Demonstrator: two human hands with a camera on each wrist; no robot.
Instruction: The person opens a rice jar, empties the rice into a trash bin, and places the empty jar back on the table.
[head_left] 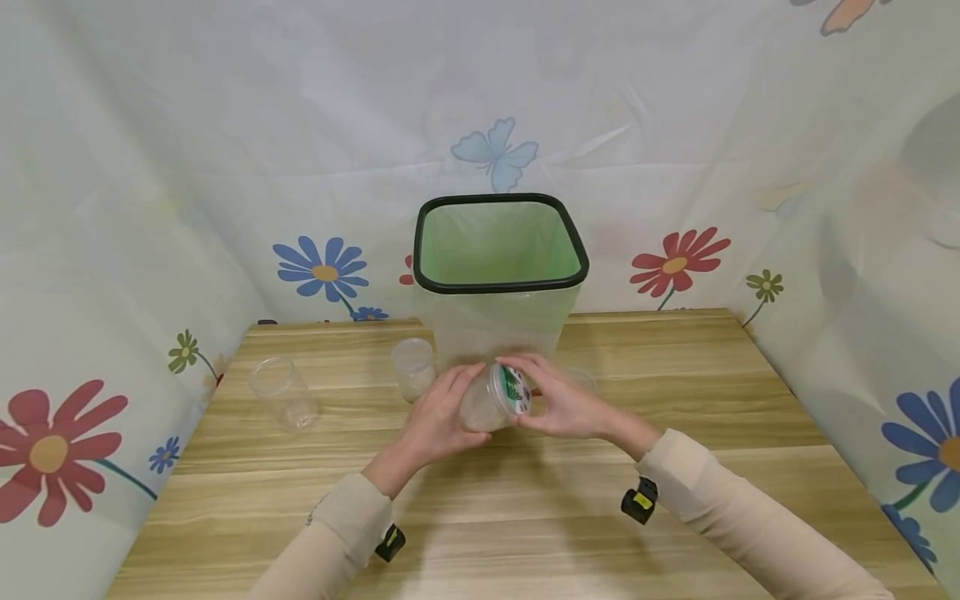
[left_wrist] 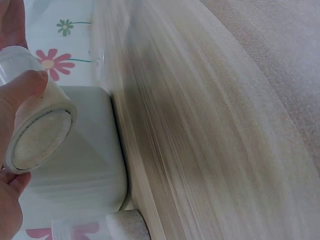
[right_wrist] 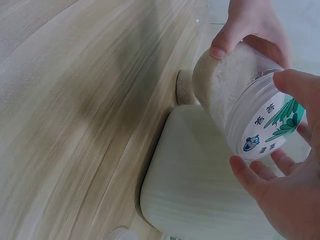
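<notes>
A clear plastic jar with pale, fine-looking contents is held tilted above the table, in front of the bin. My left hand grips its body, thumb on the near side, as the left wrist view also shows with the jar's base facing that camera. Around the lid, printed with green leaves and dark characters, curl the fingers and thumb of my right hand. The lid sits on the jar's mouth. Left of my left hand stands a second clear jar with pale material in its lower part.
Behind the hands stands a pale green bin with a black rim, against a flower-printed sheet. A clear container is at the left of the wooden table. A clear round piece lies right of the bin, partly behind my right hand.
</notes>
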